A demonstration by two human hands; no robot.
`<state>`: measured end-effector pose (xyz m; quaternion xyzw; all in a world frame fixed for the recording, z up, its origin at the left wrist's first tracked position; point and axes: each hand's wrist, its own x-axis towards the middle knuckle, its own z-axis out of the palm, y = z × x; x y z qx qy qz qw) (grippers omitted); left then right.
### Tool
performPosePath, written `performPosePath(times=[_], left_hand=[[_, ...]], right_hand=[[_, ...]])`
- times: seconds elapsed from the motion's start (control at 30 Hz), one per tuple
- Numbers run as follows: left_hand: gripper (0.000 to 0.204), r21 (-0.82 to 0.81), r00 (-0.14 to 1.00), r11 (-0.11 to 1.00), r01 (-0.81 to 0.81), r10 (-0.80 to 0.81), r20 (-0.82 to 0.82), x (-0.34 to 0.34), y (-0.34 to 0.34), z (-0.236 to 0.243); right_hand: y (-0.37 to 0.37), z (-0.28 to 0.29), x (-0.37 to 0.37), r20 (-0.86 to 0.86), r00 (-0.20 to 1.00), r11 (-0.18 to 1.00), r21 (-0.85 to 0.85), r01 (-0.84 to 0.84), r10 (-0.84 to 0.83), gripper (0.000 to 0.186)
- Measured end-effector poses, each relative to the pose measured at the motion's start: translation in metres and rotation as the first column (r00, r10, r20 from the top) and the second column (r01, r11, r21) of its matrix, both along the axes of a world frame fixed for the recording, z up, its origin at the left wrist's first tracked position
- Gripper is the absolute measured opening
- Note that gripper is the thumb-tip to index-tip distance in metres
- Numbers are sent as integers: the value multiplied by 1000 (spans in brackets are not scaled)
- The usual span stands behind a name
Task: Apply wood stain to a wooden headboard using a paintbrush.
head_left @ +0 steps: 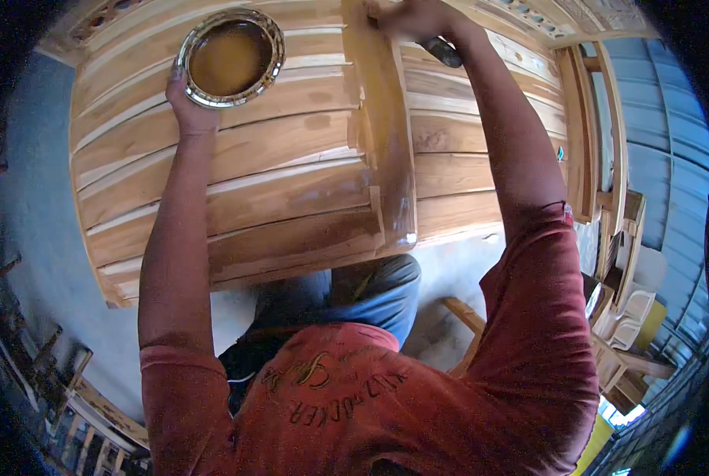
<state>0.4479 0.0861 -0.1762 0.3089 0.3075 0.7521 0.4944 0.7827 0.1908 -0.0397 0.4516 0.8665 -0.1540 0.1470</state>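
My left hand (181, 99) grips the side of a round, shiny-rimmed bowl (186, 83) of brown liquid (229, 59), held above the left half of a slatted wooden panel (291, 151). At the far side, my right hand (418, 19), blurred by motion, is closed round what looks like a brush. Its dark handle end (441, 52) sticks out beside the wrist, and a dark tip shows at the fingers. Below this tip runs a broad upright board (388, 151), darker and glossy as if wet. Several slats carry brown patches between pale strips.
Carved wooden trim (529, 20) edges the panel's far side. To the right stand a wooden frame (608, 127), white plastic chairs (636, 313) and a blue corrugated wall (672, 119). Slatted wooden pieces (92, 432) lie at the lower left. My legs (346, 293) are under the near edge.
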Motion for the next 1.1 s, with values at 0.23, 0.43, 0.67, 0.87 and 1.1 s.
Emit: performPosePath(times=[0.23,0.43,0.67,0.87,1.1], left_hand=[[40,-124,995,992,-4,16,99,-4,1,3],[40,-81,993,996,34,-25,113,-3,2,-1],[40,-100,997,995,-1,9,74,3,-1,9],[43,-79,986,990,-117,106,-129,4,12,-2],[57,374,361,884,-280,458,-812,1,16,-13]], right_hand=[[-69,25,-15,33,998,987,-149,52,-47,27],[-83,-1,24,60,977,968,-131,213,-207,44],[-64,1,10,-298,887,936,-104,337,-352,45],[-74,-5,6,6,965,957,-128,262,-263,34],[-147,-11,23,-187,982,999,-23,-36,31,29]])
